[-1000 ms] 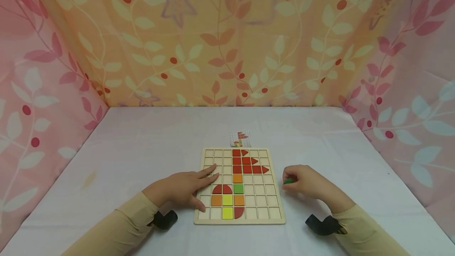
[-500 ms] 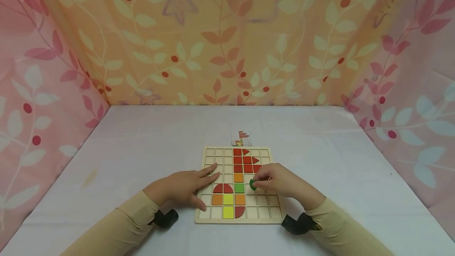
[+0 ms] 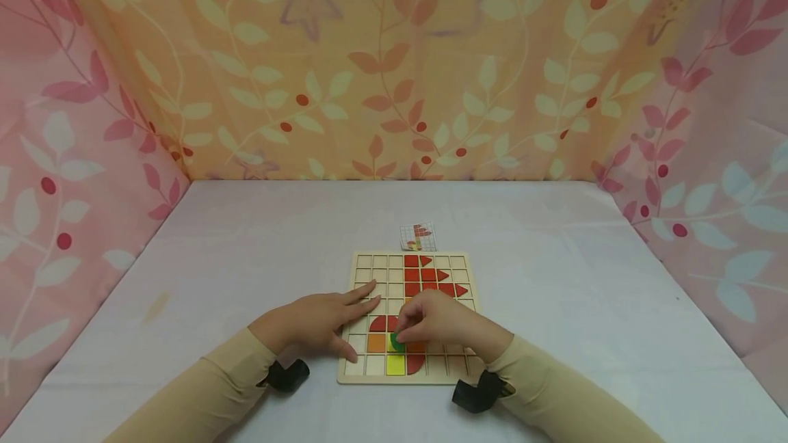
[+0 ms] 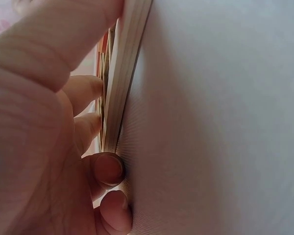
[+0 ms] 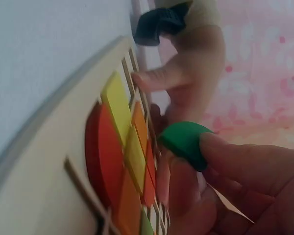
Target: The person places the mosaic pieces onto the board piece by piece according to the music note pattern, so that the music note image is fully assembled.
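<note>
A wooden grid board [image 3: 369, 379] lies flat on the table. My left hand [image 3: 314, 323] rests over its left edge, fingers spread onto the grid and thumb near the lower left corner. In the right wrist view, a green quarter-round tile [image 5: 181, 141] is pinched between thumb and fingers of my right hand [image 3: 440, 320], held above the board's lower middle. Below it sit a yellow tile [image 3: 396, 365] and a red quarter-round tile [image 3: 416, 364]. An orange tile [image 3: 376, 342] lies to the left. My right hand hides several tiles from the head view.
Red squares and triangles, such as the red triangle [image 3: 460, 290], fill cells at the board's upper right. Behind the board lies a small pattern card [image 3: 418, 236]. White cloth [image 3: 258, 224] covers the table; patterned fabric [image 3: 394, 74] encloses it.
My right hand has moved left from beside the board to over its lower middle, carrying the green tile. My left hand has stayed on the board's left edge.
</note>
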Demonstrator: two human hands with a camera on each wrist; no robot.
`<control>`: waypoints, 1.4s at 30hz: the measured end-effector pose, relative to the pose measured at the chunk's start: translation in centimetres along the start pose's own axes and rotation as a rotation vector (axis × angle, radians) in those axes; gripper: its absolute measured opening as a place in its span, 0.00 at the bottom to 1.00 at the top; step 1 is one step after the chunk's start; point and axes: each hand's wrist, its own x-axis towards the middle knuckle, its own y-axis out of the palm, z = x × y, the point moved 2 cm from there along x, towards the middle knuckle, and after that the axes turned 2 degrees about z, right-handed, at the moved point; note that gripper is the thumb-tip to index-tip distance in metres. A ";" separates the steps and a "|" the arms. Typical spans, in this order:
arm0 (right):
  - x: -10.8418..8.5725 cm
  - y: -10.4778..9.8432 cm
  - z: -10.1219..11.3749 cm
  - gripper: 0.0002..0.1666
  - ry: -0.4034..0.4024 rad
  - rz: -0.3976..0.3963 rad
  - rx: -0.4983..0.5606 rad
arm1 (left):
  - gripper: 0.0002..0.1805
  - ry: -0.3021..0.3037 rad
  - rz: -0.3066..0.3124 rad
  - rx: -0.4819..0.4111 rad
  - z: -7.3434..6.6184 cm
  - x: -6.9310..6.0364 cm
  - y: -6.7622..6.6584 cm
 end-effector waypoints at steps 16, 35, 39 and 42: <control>1.2 3.0 1.8 0.05 0.047 0.070 -0.085 | 0.53 0.001 0.001 -0.004 -0.4 -0.3 -0.4; 1.4 2.8 1.7 0.16 -0.157 0.232 -0.255 | 0.53 -0.016 0.007 -0.019 -0.1 -0.3 -0.1; 1.3 2.4 1.3 0.14 -0.204 0.232 -0.251 | 0.53 -0.004 0.010 -0.024 -0.2 -0.2 -0.2; 1.0 1.7 0.8 0.13 -0.190 0.206 -0.194 | 0.53 0.002 0.015 -0.031 -0.3 -0.2 -0.2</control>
